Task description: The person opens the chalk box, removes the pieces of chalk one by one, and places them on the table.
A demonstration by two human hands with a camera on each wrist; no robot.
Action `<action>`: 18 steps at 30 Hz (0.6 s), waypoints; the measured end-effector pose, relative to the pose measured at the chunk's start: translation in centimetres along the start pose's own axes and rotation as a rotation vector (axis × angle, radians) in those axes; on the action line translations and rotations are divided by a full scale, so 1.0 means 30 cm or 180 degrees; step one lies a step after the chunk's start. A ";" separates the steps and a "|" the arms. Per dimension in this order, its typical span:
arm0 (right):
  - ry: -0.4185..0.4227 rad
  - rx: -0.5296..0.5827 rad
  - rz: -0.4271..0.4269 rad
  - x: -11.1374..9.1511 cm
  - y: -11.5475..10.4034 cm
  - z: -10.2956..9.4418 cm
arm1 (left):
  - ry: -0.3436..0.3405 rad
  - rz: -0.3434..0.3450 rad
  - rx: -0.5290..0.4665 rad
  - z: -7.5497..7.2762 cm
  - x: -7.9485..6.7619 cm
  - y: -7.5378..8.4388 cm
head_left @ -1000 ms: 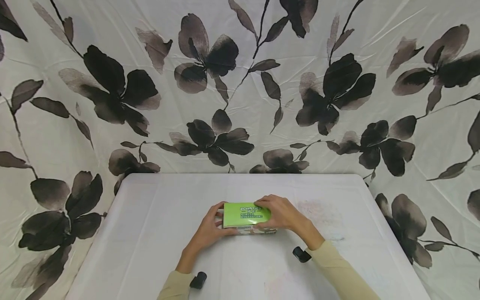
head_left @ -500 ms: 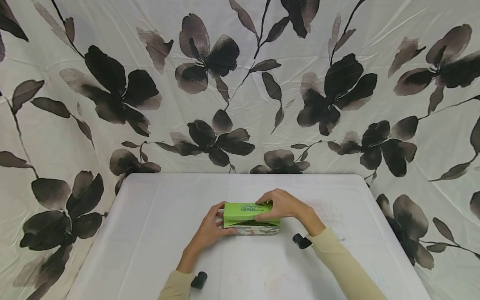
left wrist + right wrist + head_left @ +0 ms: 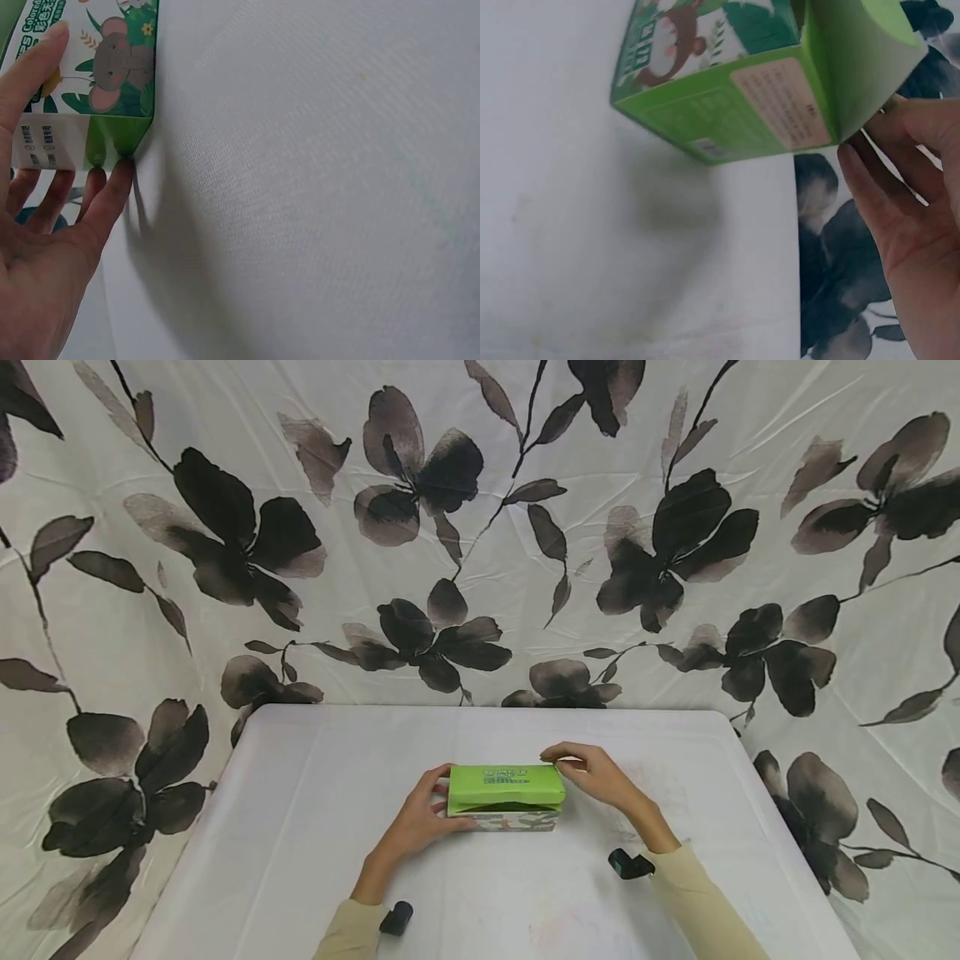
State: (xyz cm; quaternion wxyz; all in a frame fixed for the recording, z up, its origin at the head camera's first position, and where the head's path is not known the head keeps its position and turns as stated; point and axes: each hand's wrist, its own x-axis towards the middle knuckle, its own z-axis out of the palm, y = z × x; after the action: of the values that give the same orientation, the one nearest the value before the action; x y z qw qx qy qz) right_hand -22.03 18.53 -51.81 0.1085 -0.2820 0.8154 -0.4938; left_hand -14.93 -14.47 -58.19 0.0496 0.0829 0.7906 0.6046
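On the table stands a green cardboard box (image 3: 507,787) with white printed sides and cartoon animals. Its green lid is slightly raised, with a dark gap along the front in the head view. My left hand (image 3: 417,812) grips the box's left end, thumb on the printed front and fingers against the end panel; the left wrist view shows the thumb over the box (image 3: 120,71). At the rear right corner my right hand (image 3: 596,774) touches the lid (image 3: 855,67) from behind, its fingers loosely bent. Whatever lies inside the box is hidden.
A white cloth covers the table (image 3: 315,793), with faint coloured stains. Behind it hangs a pale curtain (image 3: 525,610) with dark flowers. Black wrist cameras sit near both sleeves, one by the left wrist (image 3: 396,918).
The lid's front edge has lifted from the box. My right hand has left the lid's front and moved to the rear right corner. The left hand keeps its hold.
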 end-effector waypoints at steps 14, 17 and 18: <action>0.0431 0.0580 0.0102 -0.031 0.061 0.018 | -0.0065 -0.0033 -0.0025 -0.006 -0.019 0.016; 0.0653 0.0513 0.0378 -0.025 0.060 0.028 | -0.0052 -0.0058 -0.0016 -0.004 -0.019 0.018; 0.0713 0.0559 0.0474 -0.022 0.058 0.033 | -0.0047 -0.0065 -0.0004 -0.004 -0.019 0.018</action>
State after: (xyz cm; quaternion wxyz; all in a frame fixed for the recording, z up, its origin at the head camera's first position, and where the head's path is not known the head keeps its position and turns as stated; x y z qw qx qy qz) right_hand -21.66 18.79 -53.87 0.0774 -0.1534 0.7947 -0.5822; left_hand -14.35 -14.54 -57.65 0.0618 0.0793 0.7906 0.6040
